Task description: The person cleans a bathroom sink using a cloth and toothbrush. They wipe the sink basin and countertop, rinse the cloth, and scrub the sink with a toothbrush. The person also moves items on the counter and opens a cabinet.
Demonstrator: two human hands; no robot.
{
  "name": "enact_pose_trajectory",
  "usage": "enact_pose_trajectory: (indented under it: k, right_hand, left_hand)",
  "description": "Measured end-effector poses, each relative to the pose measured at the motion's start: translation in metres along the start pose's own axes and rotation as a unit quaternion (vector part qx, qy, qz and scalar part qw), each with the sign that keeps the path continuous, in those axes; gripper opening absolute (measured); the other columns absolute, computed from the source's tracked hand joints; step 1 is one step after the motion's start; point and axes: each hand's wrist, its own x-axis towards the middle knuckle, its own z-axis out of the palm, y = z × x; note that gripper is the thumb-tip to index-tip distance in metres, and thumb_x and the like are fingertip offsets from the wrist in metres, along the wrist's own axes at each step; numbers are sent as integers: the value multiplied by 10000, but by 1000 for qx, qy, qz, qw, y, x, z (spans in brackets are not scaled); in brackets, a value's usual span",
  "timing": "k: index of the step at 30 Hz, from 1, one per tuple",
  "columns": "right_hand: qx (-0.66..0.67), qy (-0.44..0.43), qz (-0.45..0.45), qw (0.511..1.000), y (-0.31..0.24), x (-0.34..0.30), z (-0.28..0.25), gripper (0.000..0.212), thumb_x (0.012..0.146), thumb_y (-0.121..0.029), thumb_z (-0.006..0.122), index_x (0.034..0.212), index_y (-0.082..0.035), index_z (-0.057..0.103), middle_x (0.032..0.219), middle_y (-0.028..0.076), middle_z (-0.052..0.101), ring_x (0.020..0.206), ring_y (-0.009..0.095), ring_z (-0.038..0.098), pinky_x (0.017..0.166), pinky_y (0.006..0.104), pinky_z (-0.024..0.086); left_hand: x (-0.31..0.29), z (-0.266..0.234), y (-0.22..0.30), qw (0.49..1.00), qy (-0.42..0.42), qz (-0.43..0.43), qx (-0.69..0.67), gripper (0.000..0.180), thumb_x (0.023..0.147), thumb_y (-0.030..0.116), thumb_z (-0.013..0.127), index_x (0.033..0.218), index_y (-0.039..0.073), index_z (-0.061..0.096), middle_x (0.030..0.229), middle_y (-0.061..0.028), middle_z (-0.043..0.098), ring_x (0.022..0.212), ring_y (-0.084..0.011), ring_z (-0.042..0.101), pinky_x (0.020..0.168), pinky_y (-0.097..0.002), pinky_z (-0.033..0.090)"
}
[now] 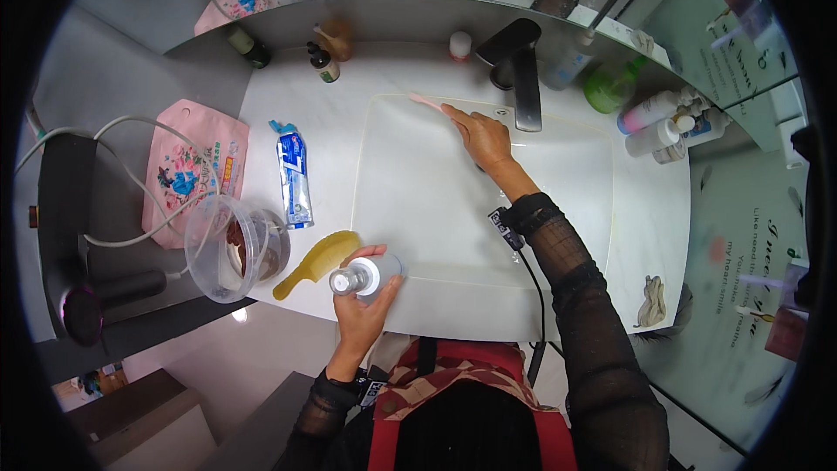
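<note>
My left hand (359, 321) is closed around a white bottle (380, 274) with a clear cap, over the front edge of the counter. A yellow comb (319, 263) with a short handle lies just left of it. My right hand (482, 141) reaches to the far side of the white sink (410, 209), its fingers closed on a slim pink thing (423, 101) whose kind I cannot make out. That thing rests along or just above the sink's back rim. The black faucet (526, 92) stands to the right of this hand.
On the left are a blue-and-white tube (295, 179), a pink pouch (187, 157), a clear plastic tub (218, 249) and a hair dryer (113, 292) with a looping cord. Small bottles (323, 63) stand at the back. More bottles (654, 135) and a grey cloth (651, 301) are at right.
</note>
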Motion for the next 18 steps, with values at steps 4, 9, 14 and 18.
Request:
enact_pose_trajectory:
  k: [4,9,14,18]
  right_hand:
    - [36,5,94,995,21,-19,-17,340,876,-190,600,1186,-329,611,702,103,614,602,311,582,549,392,479]
    - [5,24,61,998,33,-28,-31,294,883,-242,584,1164,-320,625,784,115,659,666,322,617,567,404,490]
    - [50,-20,54,997,-32,16,20,278,906,-283,542,1171,-301,622,785,121,659,703,339,621,622,432,493]
    - [103,-110,103,983,-61,44,35,280,919,-289,525,1181,-264,621,947,153,658,821,367,616,726,424,494]
  left_hand:
    - [4,-1,1,999,1,40,12,455,755,-31,697,1165,-6,501,1152,-116,566,1037,-165,548,904,-301,445]
    - [2,-11,-4,999,33,41,-10,457,753,-29,697,1165,-6,502,1150,-120,568,1046,-173,547,917,-310,439]
    - [-1,-18,-6,998,43,35,7,458,747,-22,704,1161,-6,507,1143,-115,569,1043,-173,548,918,-315,438]
    - [-6,-26,-6,998,53,32,8,454,747,-21,704,1157,-5,510,1138,-109,568,1043,-172,547,916,-313,439]
